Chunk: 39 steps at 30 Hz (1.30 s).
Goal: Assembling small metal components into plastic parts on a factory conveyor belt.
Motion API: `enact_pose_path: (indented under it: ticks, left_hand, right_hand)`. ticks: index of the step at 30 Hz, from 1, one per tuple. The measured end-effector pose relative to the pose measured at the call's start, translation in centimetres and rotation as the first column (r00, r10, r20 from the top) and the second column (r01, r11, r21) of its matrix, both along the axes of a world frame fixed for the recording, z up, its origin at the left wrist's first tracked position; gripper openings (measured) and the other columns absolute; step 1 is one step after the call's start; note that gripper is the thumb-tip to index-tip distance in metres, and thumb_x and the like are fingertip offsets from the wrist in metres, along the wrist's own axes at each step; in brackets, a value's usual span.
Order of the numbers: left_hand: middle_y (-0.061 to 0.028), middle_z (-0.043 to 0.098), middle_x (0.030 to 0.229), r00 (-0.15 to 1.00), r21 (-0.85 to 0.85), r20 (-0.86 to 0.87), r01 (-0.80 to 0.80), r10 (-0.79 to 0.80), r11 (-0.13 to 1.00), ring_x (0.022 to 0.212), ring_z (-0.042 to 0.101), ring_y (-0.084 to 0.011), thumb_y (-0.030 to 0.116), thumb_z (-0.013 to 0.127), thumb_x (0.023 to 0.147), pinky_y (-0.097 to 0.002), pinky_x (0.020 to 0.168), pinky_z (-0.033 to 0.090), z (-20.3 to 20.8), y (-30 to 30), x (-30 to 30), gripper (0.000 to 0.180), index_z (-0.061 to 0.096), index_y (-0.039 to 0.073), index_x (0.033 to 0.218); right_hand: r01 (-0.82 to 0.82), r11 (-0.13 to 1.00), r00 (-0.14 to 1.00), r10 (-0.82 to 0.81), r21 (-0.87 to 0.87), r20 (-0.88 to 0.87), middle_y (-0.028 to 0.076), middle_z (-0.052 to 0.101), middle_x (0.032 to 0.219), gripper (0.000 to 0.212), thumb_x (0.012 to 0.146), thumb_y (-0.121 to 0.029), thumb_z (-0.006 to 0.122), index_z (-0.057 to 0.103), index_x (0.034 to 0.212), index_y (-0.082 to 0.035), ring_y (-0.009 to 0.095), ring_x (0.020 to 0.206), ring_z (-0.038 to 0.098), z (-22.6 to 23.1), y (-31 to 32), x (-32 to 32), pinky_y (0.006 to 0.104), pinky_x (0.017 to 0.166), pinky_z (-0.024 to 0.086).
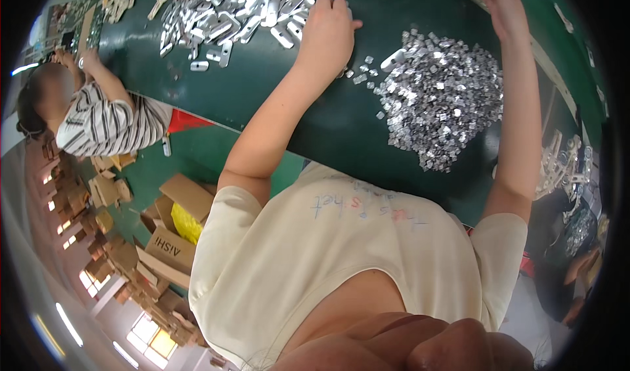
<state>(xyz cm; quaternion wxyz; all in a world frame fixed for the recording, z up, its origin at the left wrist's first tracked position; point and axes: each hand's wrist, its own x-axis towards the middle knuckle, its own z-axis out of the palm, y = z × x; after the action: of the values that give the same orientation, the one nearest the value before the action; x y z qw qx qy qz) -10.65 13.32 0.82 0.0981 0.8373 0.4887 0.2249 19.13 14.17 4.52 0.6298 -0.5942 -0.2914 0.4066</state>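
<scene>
My left hand [330, 35] is over the green table, at the right edge of a heap of long silver metal pieces [252, 10] with rounded ends and holes. Its fingers curl downward and the thumb sticks out to the right; whatever they pinch is hidden beneath them. A second heap, of small square silver metal bits [443, 98], lies between my two arms. One longer silver piece [394, 59] rests on its upper left edge. Past that heap, my right hand [504, 8] reaches to the table's far right side, fingers stretched out, with no object visible in it.
Several silver key-shaped parts [159, 2] lie at the table's far left. A person in a striped top [105, 118] works there. Open cardboard boxes [172, 243], one with yellow plastic, stand on the floor to the left. More pale parts [564, 164] lie at the right, near another person.
</scene>
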Motion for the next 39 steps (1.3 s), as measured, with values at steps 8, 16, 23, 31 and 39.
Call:
enact_pose_path:
  ticks: [8, 16, 23, 31, 39]
  left_hand:
    - [-0.0130, 0.061, 0.085, 1.000, -0.274, -0.022, -0.010, 0.004, 0.962, 0.078, 0.060, -0.0281, 0.011, 0.070, 0.070, -0.0354, 0.068, 0.048, 1.7, 0.4, -0.5, 0.023, 0.061, -0.001, 0.088]
    - [-0.0146, 0.060, 0.084, 0.470, -0.625, 0.781, 0.570, 0.412, 0.533, 0.074, 0.060, -0.0259, 0.000, 0.057, 0.079, -0.0289, 0.066, 0.048, 5.5, -2.5, 1.5, 0.013, 0.057, -0.001, 0.092]
    - [-0.0131, 0.062, 0.081, 0.373, -0.503, 0.864, 0.655, 0.337, 0.564, 0.072, 0.064, -0.0225, -0.002, 0.055, 0.084, -0.0301, 0.064, 0.054, 7.8, -6.6, 1.9, 0.020, 0.053, -0.005, 0.103]
    - [-0.0127, 0.062, 0.086, 0.388, -0.529, 0.849, 0.625, 0.358, 0.574, 0.073, 0.062, -0.0185, -0.002, 0.056, 0.083, -0.0292, 0.067, 0.052, 8.4, -8.0, 2.4, 0.018, 0.055, -0.005, 0.101]
    - [-0.0137, 0.062, 0.085, 0.427, -0.500, 0.863, 0.635, 0.272, 0.590, 0.076, 0.063, -0.0169, -0.006, 0.059, 0.081, -0.0258, 0.068, 0.054, 8.9, -9.0, 3.2, 0.024, 0.054, -0.007, 0.105]
  right_hand:
    - [-0.242, 0.873, 0.244, 0.477, -0.423, 0.845, 0.011, 0.059, 0.091, 0.029, 0.071, -0.013, 0.070, 0.063, 0.098, -0.004, 0.028, 0.086, 0.057, 2.5, -13.7, -6.5, 0.0340, 0.073, 0.046]
    - [-0.083, 0.975, 0.337, 0.221, -0.205, 0.915, 0.009, 0.060, 0.083, 0.010, 0.076, -0.005, 0.064, 0.065, 0.086, -0.003, 0.026, 0.075, 0.057, 0.3, -15.0, -7.2, 0.0342, 0.067, 0.047]
    - [-0.062, 0.989, 0.872, 0.120, -0.135, 0.474, 0.001, 0.056, 0.087, 0.028, 0.088, -0.007, 0.055, 0.059, 0.115, -0.003, 0.005, 0.071, 0.046, 2.1, -16.5, -7.7, 0.0178, 0.065, 0.040]
    - [-0.218, 0.960, 0.974, 0.226, 0.179, -0.026, 0.011, 0.063, 0.087, 0.022, 0.083, 0.004, 0.057, 0.058, 0.105, 0.006, 0.011, 0.079, 0.059, 5.3, -17.9, -9.8, 0.0200, 0.061, 0.045]
    - [-0.138, 0.976, 0.990, 0.130, 0.167, 0.055, 0.012, 0.060, 0.093, 0.018, 0.080, 0.007, 0.058, 0.060, 0.098, 0.006, 0.013, 0.077, 0.058, 6.3, -17.9, -10.9, 0.0200, 0.064, 0.045]
